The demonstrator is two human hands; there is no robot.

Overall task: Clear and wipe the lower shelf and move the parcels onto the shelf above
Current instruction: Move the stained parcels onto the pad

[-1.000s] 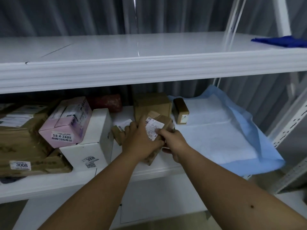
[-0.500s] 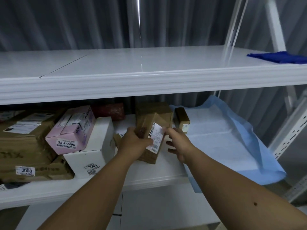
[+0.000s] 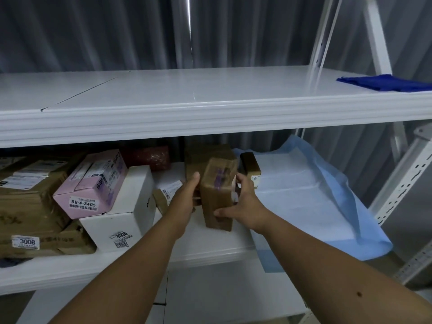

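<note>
A small brown taped parcel (image 3: 217, 192) stands on end at the front of the lower shelf (image 3: 210, 256). My left hand (image 3: 184, 199) presses its left side and my right hand (image 3: 243, 204) grips its right side, thumb across the lower front. Behind it sit a larger brown box (image 3: 205, 153) and a small brown box (image 3: 251, 164). To the left lie a pink parcel (image 3: 93, 183), a white box (image 3: 126, 206), brown parcels (image 3: 25, 206), a dark red package (image 3: 147, 156) and a small labelled parcel (image 3: 163, 195). The upper shelf (image 3: 187, 113) is bare except for a dark blue cloth (image 3: 385, 83) at its right end.
A light blue absorbent pad (image 3: 315, 202) covers the right part of the lower shelf and hangs over its front edge. White perforated uprights (image 3: 406, 174) stand at the right. A grey curtain-like wall is behind the shelves.
The brown parcel has turned, so its white label now faces right and the taped side faces me. Both hands have shifted with it. The view has tilted upward.
</note>
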